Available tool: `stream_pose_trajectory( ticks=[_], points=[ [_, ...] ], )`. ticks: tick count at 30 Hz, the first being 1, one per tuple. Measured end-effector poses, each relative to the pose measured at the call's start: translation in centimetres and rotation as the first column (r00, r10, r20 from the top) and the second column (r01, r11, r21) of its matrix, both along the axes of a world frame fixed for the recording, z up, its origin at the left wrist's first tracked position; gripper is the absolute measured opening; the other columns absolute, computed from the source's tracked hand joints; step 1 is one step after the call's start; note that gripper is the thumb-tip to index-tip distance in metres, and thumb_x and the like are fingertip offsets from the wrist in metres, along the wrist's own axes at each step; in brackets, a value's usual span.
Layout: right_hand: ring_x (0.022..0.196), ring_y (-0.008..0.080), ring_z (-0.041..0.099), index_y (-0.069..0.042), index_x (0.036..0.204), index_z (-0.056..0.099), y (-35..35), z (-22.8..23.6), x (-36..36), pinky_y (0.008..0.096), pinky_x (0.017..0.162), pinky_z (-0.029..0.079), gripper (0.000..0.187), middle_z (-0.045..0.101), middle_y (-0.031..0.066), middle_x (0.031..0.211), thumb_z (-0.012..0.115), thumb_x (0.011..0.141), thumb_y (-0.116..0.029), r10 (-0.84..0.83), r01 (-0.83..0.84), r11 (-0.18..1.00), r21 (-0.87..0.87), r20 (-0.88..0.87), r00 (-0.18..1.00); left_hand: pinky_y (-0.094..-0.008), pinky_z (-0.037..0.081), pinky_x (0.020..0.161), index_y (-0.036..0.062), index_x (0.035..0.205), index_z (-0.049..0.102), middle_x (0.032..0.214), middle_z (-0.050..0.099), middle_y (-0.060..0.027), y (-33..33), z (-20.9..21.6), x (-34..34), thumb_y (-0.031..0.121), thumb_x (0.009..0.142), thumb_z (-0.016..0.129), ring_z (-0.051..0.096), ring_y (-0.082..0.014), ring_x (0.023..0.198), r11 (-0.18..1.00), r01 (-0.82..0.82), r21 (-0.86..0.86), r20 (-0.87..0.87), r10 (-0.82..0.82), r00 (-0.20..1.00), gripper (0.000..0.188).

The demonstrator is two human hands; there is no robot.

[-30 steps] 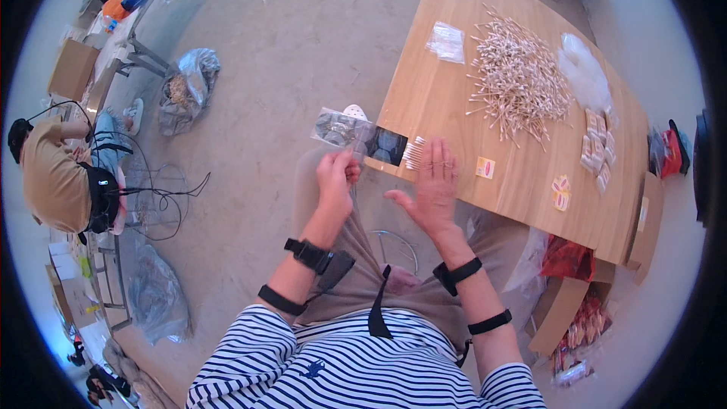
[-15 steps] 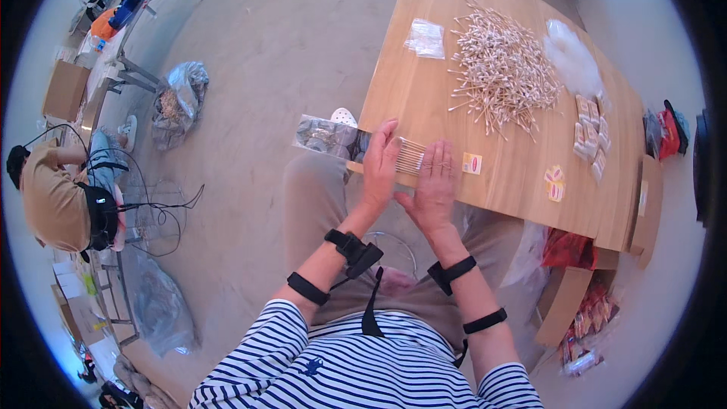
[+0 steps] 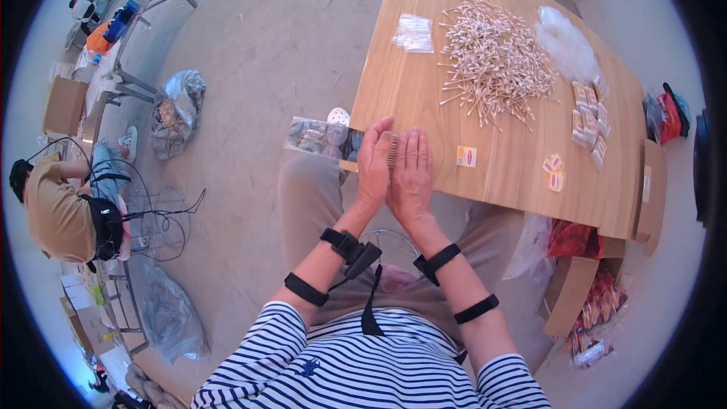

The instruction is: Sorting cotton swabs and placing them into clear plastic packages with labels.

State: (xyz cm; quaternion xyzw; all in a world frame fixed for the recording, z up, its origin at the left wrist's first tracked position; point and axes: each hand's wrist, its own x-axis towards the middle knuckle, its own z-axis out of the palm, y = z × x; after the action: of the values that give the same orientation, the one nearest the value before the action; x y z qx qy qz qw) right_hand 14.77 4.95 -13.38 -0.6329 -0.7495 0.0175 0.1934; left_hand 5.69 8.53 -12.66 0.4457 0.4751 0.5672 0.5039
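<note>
My left hand and my right hand are pressed palm to palm at the near edge of the wooden table. A small bundle of cotton swabs is squeezed between them, and only its ends show. A clear plastic bag hangs off the table's left edge beside my left hand. A large loose pile of cotton swabs lies further back on the table.
On the table lie flat clear bags, a white fluffy bag, several small packets and two stickers. A cardboard box stands under the table's right end. A filled plastic sack and a seated person are to the left.
My hands were apart, the left at the plastic bag and the right spread over the table. They have come together, palms closed on the swab bundle.
</note>
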Motion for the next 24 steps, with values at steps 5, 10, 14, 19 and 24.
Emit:
stream_pose_trajectory(
  ticks=[5, 10, 14, 19, 24],
  points=[
    [0.147, 0.0439, 0.026, 0.01, 0.142, 0.037, -0.1, -0.6, 0.0, 0.0515, 0.12, 0.023, 0.072, 0.031, 0.0307, 0.152, 0.065, 0.081, -0.016, -0.029, 0.027, 0.999, 0.045, 0.05, 0.998, -0.0327, 0.036, 0.109, -0.0034, 0.128, 0.055, 0.129, 0.059, -0.0125, -0.4, 0.3, 0.0, 0.03, 0.105, 0.046, 0.051, -0.0197, 0.125, 0.999, 0.013, -0.052, 0.005, -0.013, 1.0, 0.041],
    [0.147, 0.0447, 0.026, 0.01, 0.141, 0.039, 0.0, -0.8, -0.1, 0.0533, 0.119, 0.023, 0.069, 0.032, 0.031, 0.152, 0.063, 0.083, -0.019, -0.013, 0.01, 0.999, 0.048, 0.068, 0.998, -0.0329, 0.036, 0.109, -0.0023, 0.126, 0.056, 0.127, 0.06, -0.0121, 0.4, -0.1, -0.2, 0.031, 0.105, 0.046, 0.051, -0.0199, 0.124, 1.0, -0.008, 0.002, 0.047, 0.008, 0.999, 0.041],
    [0.146, 0.0451, 0.026, 0.01, 0.14, 0.039, 0.0, -0.8, -0.1, 0.054, 0.119, 0.022, 0.068, 0.033, 0.0314, 0.151, 0.062, 0.084, -0.02, -0.03, 0.024, 0.999, 0.038, 0.142, 0.989, -0.0334, 0.035, 0.11, -0.0031, 0.125, 0.056, 0.126, 0.06, -0.012, 0.2, 0.1, 0.1, 0.031, 0.105, 0.046, 0.051, -0.0205, 0.125, 1.0, 0.027, 0.003, -0.019, -0.027, 0.999, 0.041],
    [0.147, 0.0452, 0.024, 0.011, 0.14, 0.039, 0.0, -0.1, 0.0, 0.0533, 0.12, 0.019, 0.068, 0.033, 0.0314, 0.151, 0.061, 0.084, -0.02, -0.008, 0.006, 1.0, 0.015, 0.124, 0.992, -0.034, 0.036, 0.11, -0.0037, 0.124, 0.056, 0.126, 0.06, -0.012, 0.3, 0.1, 0.3, 0.031, 0.105, 0.046, 0.052, -0.02, 0.124, 1.0, 0.012, -0.02, 0.037, -0.011, 0.999, 0.041],
    [0.148, 0.045, 0.022, 0.012, 0.141, 0.038, -0.1, 0.3, 0.7, 0.0531, 0.121, 0.017, 0.073, 0.03, 0.0316, 0.152, 0.064, 0.08, -0.02, 0.055, -0.053, 0.998, -0.021, 0.092, 0.994, -0.0335, 0.037, 0.109, -0.0029, 0.123, 0.057, 0.123, 0.06, -0.0116, 0.4, 0.2, 0.5, 0.031, 0.105, 0.046, 0.053, -0.0188, 0.121, 1.0, 0.004, -0.025, 0.028, -0.003, 1.0, 0.04]
  ],
)
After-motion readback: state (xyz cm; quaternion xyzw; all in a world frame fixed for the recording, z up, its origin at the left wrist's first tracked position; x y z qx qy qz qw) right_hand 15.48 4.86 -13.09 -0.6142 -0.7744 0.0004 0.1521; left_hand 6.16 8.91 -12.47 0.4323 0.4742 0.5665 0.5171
